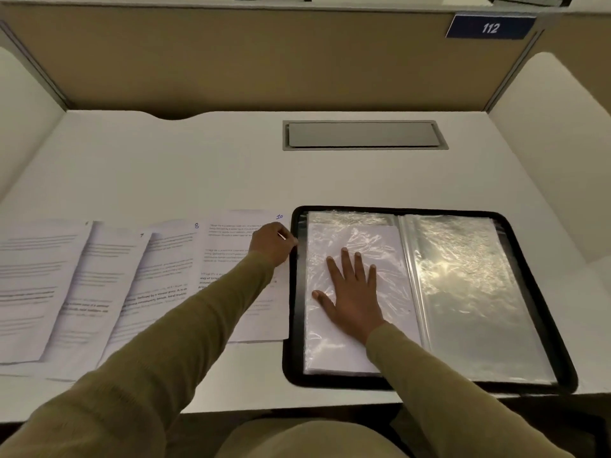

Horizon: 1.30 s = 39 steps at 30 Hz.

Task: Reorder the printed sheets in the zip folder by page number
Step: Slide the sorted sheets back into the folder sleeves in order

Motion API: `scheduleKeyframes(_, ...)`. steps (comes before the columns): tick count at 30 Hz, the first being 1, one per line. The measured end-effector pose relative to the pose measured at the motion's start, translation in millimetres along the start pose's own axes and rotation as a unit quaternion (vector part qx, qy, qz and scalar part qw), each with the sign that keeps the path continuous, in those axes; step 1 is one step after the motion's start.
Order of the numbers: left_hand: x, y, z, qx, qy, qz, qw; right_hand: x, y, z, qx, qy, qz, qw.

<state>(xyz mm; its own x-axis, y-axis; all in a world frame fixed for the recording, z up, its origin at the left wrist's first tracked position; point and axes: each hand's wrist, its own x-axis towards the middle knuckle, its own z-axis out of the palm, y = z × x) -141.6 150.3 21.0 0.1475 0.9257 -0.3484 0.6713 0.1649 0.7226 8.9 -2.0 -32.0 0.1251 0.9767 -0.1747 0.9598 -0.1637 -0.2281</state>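
Observation:
The black zip folder (542, 312) lies open on the right of the white desk, its clear plastic sleeves spread to both sides. My right hand (350, 289) presses flat, fingers spread, on the left sleeve (327, 345), which holds a white sheet. My left hand (272, 244) is at the folder's left edge with its fingers curled, and seems to pinch the sleeve's edge; what it holds is hidden. Several printed sheets lie fanned out to the left, among them the sheet marked 10 (261, 312) and the sheet marked 8 (165, 276).
A grey cable hatch (363, 134) is set into the desk (165, 166) behind the folder. Beige partition walls close the desk at the back and sides, with a blue sign reading 112 (490, 27) at the upper right.

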Motion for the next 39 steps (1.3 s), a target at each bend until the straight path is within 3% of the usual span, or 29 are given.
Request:
scheduleKeyframes(5,10.7,-25.8,-40.1,0.009,0.068,0.004,0.998,13.1,-41.5,-6.7,0.033,-0.003,-0.029,0.999)
scheduleKeyframes(11,24.6,-65.2,-101.8,0.05,0.158,0.012,0.986,27.5,-97.4,2.5,0.033,-0.016,-0.122,0.992)
scheduleKeyframes(19,22.6,-157.3,-189.7,0.249,0.287,-0.087,0.921,38.3,-152.2,16.5,0.015,-0.069,-0.195,0.978)
scheduleKeyframes(23,17.7,-200.8,-218.2,0.27,0.304,-0.179,0.896,42.0,-164.7,20.7,0.013,-0.092,-0.209,0.974)
scheduleKeyframes(28,12.8,-231.0,-238.7,0.248,0.293,-0.248,0.89,44.4,-167.9,25.2,0.001,-0.106,-0.211,0.972)
scheduleKeyframes(39,9.8,-238.6,-258.2,0.292,0.267,-0.235,0.888,46.5,-167.8,23.0,-0.006,-0.117,-0.21,0.971)
